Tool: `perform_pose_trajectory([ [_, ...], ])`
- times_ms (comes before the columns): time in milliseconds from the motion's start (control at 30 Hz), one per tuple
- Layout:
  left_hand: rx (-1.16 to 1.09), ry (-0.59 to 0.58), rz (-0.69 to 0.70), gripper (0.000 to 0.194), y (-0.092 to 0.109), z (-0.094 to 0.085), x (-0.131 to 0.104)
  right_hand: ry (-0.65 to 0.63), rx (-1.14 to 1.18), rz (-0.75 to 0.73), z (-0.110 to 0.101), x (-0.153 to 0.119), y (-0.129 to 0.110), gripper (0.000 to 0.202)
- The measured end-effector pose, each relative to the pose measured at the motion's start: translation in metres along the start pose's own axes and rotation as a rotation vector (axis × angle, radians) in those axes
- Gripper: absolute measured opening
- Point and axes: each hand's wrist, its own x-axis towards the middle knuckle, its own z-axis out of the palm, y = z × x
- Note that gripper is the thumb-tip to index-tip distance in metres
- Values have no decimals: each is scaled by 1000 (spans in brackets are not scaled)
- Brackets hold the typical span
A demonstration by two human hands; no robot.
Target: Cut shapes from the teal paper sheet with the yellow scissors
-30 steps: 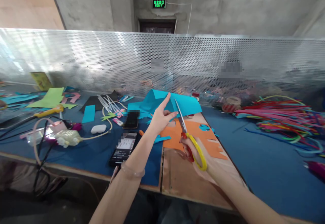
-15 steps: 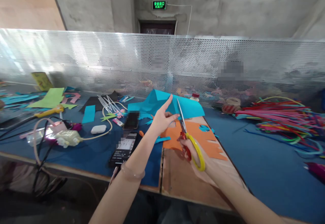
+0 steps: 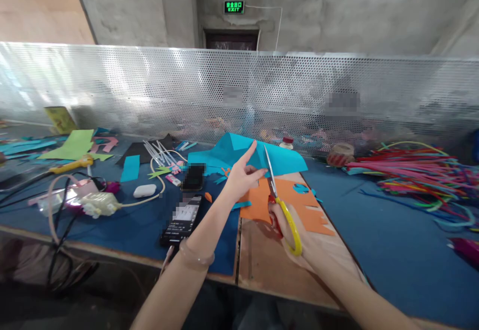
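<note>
My left hand [image 3: 242, 174] holds a large blue sheet [image 3: 286, 158] near its front edge, the index finger stretched over the paper and the thumb below. My right hand [image 3: 282, 223] is wrapped round the handles of the scissors [image 3: 290, 225], one yellow and one red. Their blades point up and away, against the blue sheet just right of my left hand's fingertips. Beneath lies an orange sheet [image 3: 295, 208] with notched edges, on a brown board [image 3: 262, 260].
Two phones [image 3: 182, 220] [image 3: 193, 177] and a white case [image 3: 144, 191] lie left of my arms. Farther left are a yellow-handled tool [image 3: 73, 164], green paper [image 3: 75, 145] and cables. At right are a tape roll [image 3: 340, 154] and coloured pipe cleaners [image 3: 404, 168]. A perforated metal screen [image 3: 157, 85] stands behind.
Both hands, the scissors and the right end of the blue sheet have shifted slightly to the right. My grips look the same.
</note>
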Motion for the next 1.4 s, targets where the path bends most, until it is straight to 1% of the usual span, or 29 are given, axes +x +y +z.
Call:
perform_pose_trajectory([
  [100,51,91,41,73,-1,-1,1,31,-7,-10,0,-3,-7,25],
  [200,44,193,87,65,-4,-2,5,27,-40,-28,1,-3,-9,27],
  [333,1,265,117,59,-9,-4,8,4,-105,-45,3,0,-6,28],
  [500,-2,267,98,59,-9,-4,7,20,-159,-73,3,0,-3,23],
  [600,2,283,103,59,-8,-3,7,12,-167,-62,2,-3,-9,24],
  [733,-2,275,91,60,-6,-2,7,17,-162,-65,3,-6,-16,23],
  [867,-14,276,76,60,-4,-2,5,16,-150,-55,4,-4,-11,23],
  [1000,-18,261,80,61,-3,-2,4,17,-87,-41,3,-2,-7,26],
  [1167,12,244,89,64,-3,-3,4,3,-14,-12,1,-3,-11,30],
  [1400,81,216,136,66,0,-6,3,9,-74,-18,-2,-4,-15,32],
])
